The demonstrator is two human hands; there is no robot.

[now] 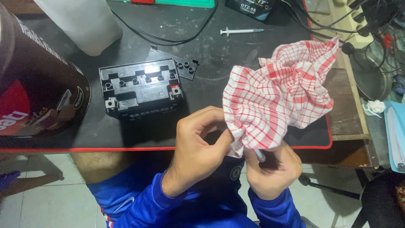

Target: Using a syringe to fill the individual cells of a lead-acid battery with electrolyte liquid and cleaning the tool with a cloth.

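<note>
Far left of frame: dark jar (pixel 38 80). Left-centre: black battery (pixel 141 88), caps off, on the mat (pixel 101 135). Bottom centre: left hand (pixel 198 147) pinches red-checked cloth (pixel 278 97); right hand (pixel 274 169) grips a small white tube (pixel 259 155) w/ cloth wrapped round it. Best: keep pinch tight, twist the tube thru the cloth. Syringe (pixel 242 31) up top.
</note>
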